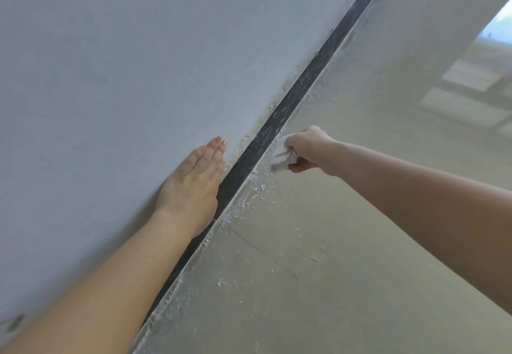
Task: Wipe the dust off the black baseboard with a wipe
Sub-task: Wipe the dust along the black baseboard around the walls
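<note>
The black baseboard (293, 96) runs as a narrow strip diagonally from bottom left to top right, between the white wall and the floor. Its far part is speckled with pale dust; the stretch beside my hands looks darker. My right hand (307, 148) is shut on a crumpled white wipe (281, 157), held just at the floor side of the baseboard. My left hand (194, 184) lies flat against the wall with fingers straight and together, its edge right next to the strip.
The white wall (124, 62) fills the left side. The grey concrete floor (318, 284) carries white plaster crumbs along the baseboard. A bright doorway opening (498, 23) and pale flat slabs (465, 96) lie at the far right.
</note>
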`<act>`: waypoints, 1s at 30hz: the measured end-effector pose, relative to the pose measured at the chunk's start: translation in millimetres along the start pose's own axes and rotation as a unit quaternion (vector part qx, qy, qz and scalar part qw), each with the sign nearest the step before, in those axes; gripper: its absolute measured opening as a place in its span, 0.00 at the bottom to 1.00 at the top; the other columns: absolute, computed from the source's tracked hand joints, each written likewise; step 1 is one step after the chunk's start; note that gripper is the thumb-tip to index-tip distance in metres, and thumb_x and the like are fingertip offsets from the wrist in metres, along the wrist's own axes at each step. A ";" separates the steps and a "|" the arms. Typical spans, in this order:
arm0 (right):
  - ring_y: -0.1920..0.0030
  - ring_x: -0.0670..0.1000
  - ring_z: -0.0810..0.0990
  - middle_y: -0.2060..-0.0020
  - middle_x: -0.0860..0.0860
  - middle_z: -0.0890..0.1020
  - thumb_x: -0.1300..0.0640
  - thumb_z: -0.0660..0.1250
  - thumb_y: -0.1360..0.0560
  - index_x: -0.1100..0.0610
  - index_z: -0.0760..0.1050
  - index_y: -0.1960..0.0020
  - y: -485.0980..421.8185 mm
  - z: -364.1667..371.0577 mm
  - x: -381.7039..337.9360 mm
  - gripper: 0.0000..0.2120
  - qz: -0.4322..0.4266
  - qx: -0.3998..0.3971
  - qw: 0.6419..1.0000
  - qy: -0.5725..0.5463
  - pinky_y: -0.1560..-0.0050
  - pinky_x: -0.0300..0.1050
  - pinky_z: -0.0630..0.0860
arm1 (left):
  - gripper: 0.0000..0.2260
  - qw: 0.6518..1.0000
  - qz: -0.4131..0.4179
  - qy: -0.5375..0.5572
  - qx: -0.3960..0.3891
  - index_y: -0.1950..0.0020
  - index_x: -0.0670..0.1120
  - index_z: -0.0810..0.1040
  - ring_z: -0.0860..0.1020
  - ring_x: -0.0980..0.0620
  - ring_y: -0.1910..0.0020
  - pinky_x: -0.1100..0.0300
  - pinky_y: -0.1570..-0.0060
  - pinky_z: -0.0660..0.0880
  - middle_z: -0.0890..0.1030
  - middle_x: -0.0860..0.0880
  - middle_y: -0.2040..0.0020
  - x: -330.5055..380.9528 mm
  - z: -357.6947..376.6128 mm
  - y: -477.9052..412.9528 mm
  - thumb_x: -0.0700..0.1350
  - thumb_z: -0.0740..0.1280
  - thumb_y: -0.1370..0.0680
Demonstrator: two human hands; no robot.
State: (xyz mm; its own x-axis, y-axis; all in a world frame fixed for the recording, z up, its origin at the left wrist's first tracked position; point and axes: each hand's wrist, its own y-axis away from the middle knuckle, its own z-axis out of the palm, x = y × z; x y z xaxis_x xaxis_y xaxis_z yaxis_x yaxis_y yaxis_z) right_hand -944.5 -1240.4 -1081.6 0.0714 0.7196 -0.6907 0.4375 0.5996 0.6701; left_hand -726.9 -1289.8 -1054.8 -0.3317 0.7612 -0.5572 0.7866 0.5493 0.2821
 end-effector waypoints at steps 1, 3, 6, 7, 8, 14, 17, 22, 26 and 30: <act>0.65 0.56 0.77 0.66 0.57 0.76 0.66 0.58 0.25 0.61 0.71 0.60 10.2 -9.0 -9.2 0.06 -0.005 -0.004 0.999 0.041 0.51 0.50 0.80 | 0.28 1.000 0.003 0.008 -0.013 0.25 0.40 0.37 0.31 0.45 0.27 0.51 0.36 0.22 0.29 0.43 0.28 -0.4 -1.7 2.2 0.45 0.46 0.20; 0.64 0.57 0.77 0.66 0.58 0.76 0.67 0.56 0.26 0.62 0.71 0.60 32.1 -27.1 -32.4 0.07 -0.017 -0.008 0.994 0.110 0.55 0.49 0.80 | 0.28 1.000 0.006 0.018 -0.015 0.24 0.41 0.40 0.33 0.46 0.26 0.52 0.33 0.26 0.34 0.44 0.25 -0.8 -17.0 7.0 0.45 0.48 0.21; 0.67 0.53 0.77 0.65 0.56 0.78 0.65 0.58 0.25 0.61 0.72 0.59 57.1 -48.3 -67.8 0.06 -0.048 -0.019 0.978 0.201 0.66 0.42 0.77 | 0.28 0.999 0.023 0.019 0.026 0.24 0.40 0.44 0.34 0.44 0.26 0.49 0.37 0.22 0.38 0.43 0.23 -12.3 -47.1 10.9 0.46 0.49 0.20; 0.68 0.51 0.77 0.66 0.55 0.78 0.65 0.58 0.25 0.60 0.72 0.60 61.2 -53.0 -79.4 0.06 -0.060 -0.031 0.969 0.239 0.66 0.42 0.76 | 0.28 0.999 0.022 0.014 0.044 0.24 0.39 0.44 0.34 0.44 0.26 0.48 0.39 0.21 0.38 0.42 0.23 -16.8 -53.9 9.3 0.46 0.49 0.20; 0.68 0.51 0.78 0.67 0.54 0.78 0.65 0.58 0.26 0.60 0.72 0.60 62.4 -56.0 -90.6 0.07 -0.070 -0.043 0.959 0.271 0.65 0.41 0.76 | 0.27 0.998 0.016 0.003 0.062 0.24 0.38 0.45 0.35 0.44 0.26 0.47 0.41 0.20 0.39 0.42 0.23 -21.3 -59.9 7.1 0.46 0.49 0.20; 0.66 0.55 0.75 0.64 0.56 0.76 0.62 0.59 0.25 0.59 0.68 0.64 25.5 -34.0 -97.8 0.09 -0.110 -0.025 0.968 0.226 0.66 0.43 0.73 | 0.26 0.986 0.009 -0.122 0.117 0.24 0.37 0.47 0.42 0.43 0.25 0.46 0.36 0.25 0.44 0.41 0.23 -35.4 -63.6 -31.0 0.41 0.41 0.22; 0.61 0.56 0.76 0.57 0.58 0.78 0.61 0.58 0.26 0.62 0.73 0.52 -3.8 5.1 -38.6 0.07 -0.029 -0.044 0.996 0.067 0.60 0.47 0.77 | 0.26 0.974 0.010 -0.183 0.132 0.24 0.37 0.43 0.41 0.44 0.25 0.46 0.34 0.27 0.41 0.41 0.24 -35.3 -49.1 -45.7 0.43 0.41 0.21; 0.67 0.55 0.77 0.68 0.54 0.77 0.61 0.57 0.27 0.60 0.75 0.43 -4.9 61.3 50.8 0.15 0.143 -0.155 0.975 -0.076 0.68 0.41 0.72 | 0.30 0.962 -0.004 -0.262 0.083 0.24 0.39 0.38 0.41 0.45 0.24 0.48 0.31 0.31 0.38 0.42 0.23 -31.9 -48.3 -46.8 0.53 0.44 0.20; 0.63 0.52 0.77 0.63 0.51 0.78 0.59 0.56 0.23 0.57 0.74 0.39 13.6 100.2 62.1 0.16 0.161 -0.197 0.961 -0.104 0.63 0.40 0.71 | 0.32 0.956 -0.013 -0.287 0.057 0.24 0.41 0.39 0.41 0.45 0.25 0.49 0.30 0.32 0.40 0.44 0.23 -29.1 -54.4 -44.4 0.55 0.46 0.20; 0.65 0.48 0.75 0.59 0.51 0.78 0.60 0.56 0.25 0.57 0.75 0.41 25.3 131.1 75.0 0.15 0.221 -0.224 0.939 -0.138 0.62 0.40 0.74 | 0.31 0.965 -0.038 -0.253 0.061 0.23 0.43 0.43 0.43 0.46 0.25 0.53 0.28 0.39 0.44 0.48 0.23 -24.9 -55.5 -50.0 0.56 0.48 0.20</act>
State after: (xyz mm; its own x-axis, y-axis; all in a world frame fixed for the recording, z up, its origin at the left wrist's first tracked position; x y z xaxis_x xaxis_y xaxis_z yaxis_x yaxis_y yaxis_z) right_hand -810.6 -1217.1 -1152.0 0.4136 0.8518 -0.3215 -0.1061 0.3958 0.9122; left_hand -786.9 -1317.0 -1011.7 -0.1197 0.4377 -0.8911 0.8358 0.5288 0.1475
